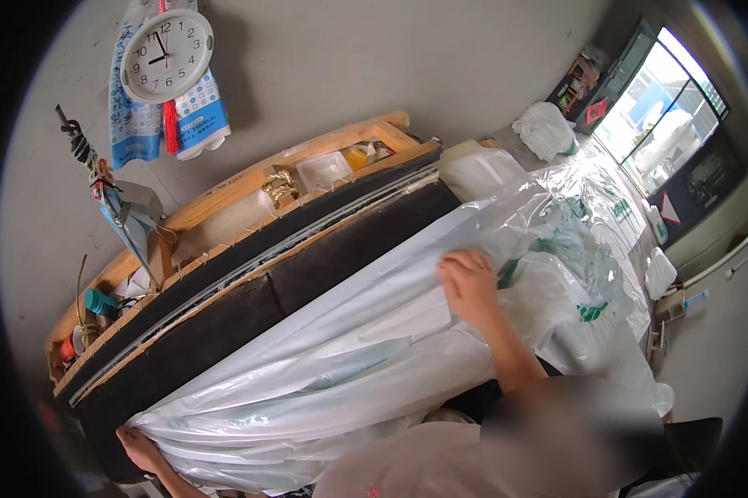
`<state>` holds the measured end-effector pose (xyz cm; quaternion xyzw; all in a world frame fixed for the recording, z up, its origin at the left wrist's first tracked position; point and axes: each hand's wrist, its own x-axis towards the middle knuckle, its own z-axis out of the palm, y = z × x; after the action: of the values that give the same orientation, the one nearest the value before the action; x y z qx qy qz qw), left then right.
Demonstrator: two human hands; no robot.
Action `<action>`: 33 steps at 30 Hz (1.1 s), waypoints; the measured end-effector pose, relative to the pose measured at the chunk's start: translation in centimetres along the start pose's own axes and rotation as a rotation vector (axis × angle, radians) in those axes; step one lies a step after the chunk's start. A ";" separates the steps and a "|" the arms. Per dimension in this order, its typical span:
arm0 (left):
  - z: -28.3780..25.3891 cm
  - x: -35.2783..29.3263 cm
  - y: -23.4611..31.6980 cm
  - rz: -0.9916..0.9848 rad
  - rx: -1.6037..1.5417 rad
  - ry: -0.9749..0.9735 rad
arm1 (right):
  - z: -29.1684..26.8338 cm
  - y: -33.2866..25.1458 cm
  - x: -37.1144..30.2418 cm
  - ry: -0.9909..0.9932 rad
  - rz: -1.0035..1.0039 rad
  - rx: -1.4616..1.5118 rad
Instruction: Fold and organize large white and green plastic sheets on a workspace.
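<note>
A wide sheet of translucent white plastic film [307,373] lies in long creases over a dark work surface [249,311]. At its lower left corner my left hand [139,450] is closed on the gathered film, and folds fan out from the fingers. My right hand [467,278] is farther right, its fingers curled on the film and closed. More loose clear film with green print [585,286] is bunched to the right of that hand. My right elbow area is blurred, and the light shirt [415,461] covers the lower edge.
Behind the surface runs a wooden trough [204,203] with a gold-coloured coil [281,188], a clear box [324,170] and a teal spool [100,303]. A cord-wrapped hanging tool [112,195] and a clock [168,56] are at the wall. A glass door [664,108] stands far right.
</note>
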<state>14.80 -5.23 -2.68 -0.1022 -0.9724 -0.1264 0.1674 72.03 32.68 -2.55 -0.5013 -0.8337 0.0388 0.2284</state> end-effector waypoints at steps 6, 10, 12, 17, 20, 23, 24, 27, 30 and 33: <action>2.2 0.5 -0.1 0.060 -0.073 0.003 | 3.6 0.9 9.4 -0.011 0.270 -0.274; 0.5 -0.1 -0.5 0.021 -0.009 -0.015 | 2.1 -1.1 5.9 -0.364 -0.004 -0.254; 0.2 -0.3 -0.5 0.035 -0.007 -0.011 | 1.4 -2.0 7.4 -0.342 0.161 -0.230; 3.4 1.6 -1.4 0.097 -0.041 -0.019 | 1.8 2.2 11.4 -0.105 0.374 -0.227; 1.5 0.3 -0.7 0.048 -0.024 -0.025 | -1.8 2.7 9.1 -0.350 0.638 0.410; 0.5 0.2 -1.2 0.029 0.000 -0.011 | -1.6 -0.9 4.5 -0.513 0.197 0.078; 1.0 0.3 -1.2 0.038 -0.006 0.001 | -1.0 -1.5 3.9 -0.366 0.133 0.292; 1.7 0.4 -1.2 0.084 -0.029 -0.021 | 1.1 -3.1 5.0 -0.206 0.369 0.764; 2.2 0.4 -1.5 0.067 -0.035 -0.013 | 2.6 -3.3 7.4 0.268 -0.010 -0.192; 2.3 -0.2 -0.6 0.051 -0.075 0.029 | 2.5 -0.9 7.3 0.373 -0.072 -0.112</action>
<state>14.11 -5.22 -4.94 -0.1311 -0.9616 -0.1600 0.1806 67.33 38.88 -1.97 -0.4817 -0.7950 -0.1096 0.3520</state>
